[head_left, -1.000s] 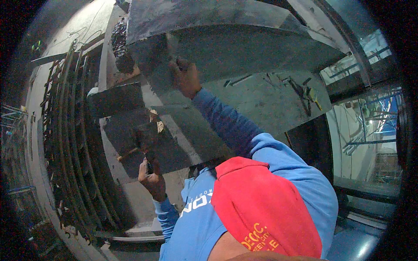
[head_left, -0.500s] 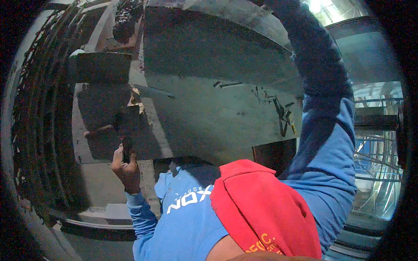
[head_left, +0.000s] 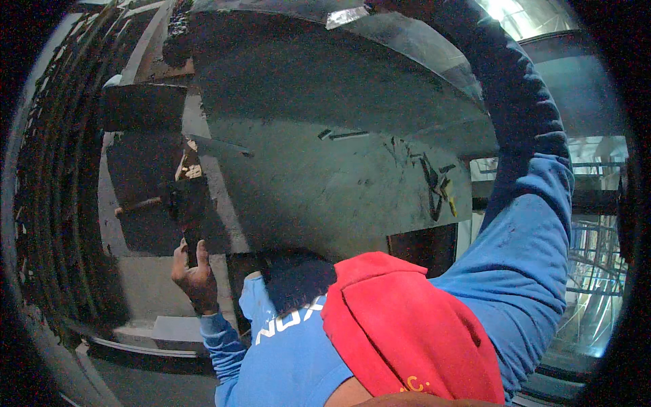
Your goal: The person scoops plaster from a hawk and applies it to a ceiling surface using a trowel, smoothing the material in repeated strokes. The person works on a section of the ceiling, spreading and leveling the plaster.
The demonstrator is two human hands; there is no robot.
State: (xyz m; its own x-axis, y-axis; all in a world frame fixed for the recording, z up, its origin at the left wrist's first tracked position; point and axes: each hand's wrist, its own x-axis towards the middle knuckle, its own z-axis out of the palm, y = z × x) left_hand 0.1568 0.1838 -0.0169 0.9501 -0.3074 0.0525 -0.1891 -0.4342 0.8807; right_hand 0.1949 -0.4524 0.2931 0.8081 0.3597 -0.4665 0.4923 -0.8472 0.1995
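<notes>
My left hand (head_left: 196,281) is at the lower left, its thumb and fingers pointing up around a dark, rectangular flat thing (head_left: 192,197) whose kind the shadow hides. Beside that thing lies a tool with a wooden handle (head_left: 139,205), like a hammer, over a dark sheet (head_left: 132,166). My right arm (head_left: 522,129) stretches far up to the top edge, where my right hand (head_left: 400,5) is lost in deep shadow. Just left of it shows a shiny, pale flat piece (head_left: 346,17). Whether the right fingers hold it I cannot tell.
Dark debris or tools (head_left: 434,186), with a yellow bit, lie on the grey surface (head_left: 305,176) at right. A thin strip (head_left: 349,135) lies farther off. Long dark bars (head_left: 54,169) line the left. Scaffold-like framing (head_left: 597,251) stands at the right edge.
My view has shifted, so the surface sits farther left. My left hand and the dark rectangular thing have come slightly nearer. The shiny piece has come into view beside my right hand.
</notes>
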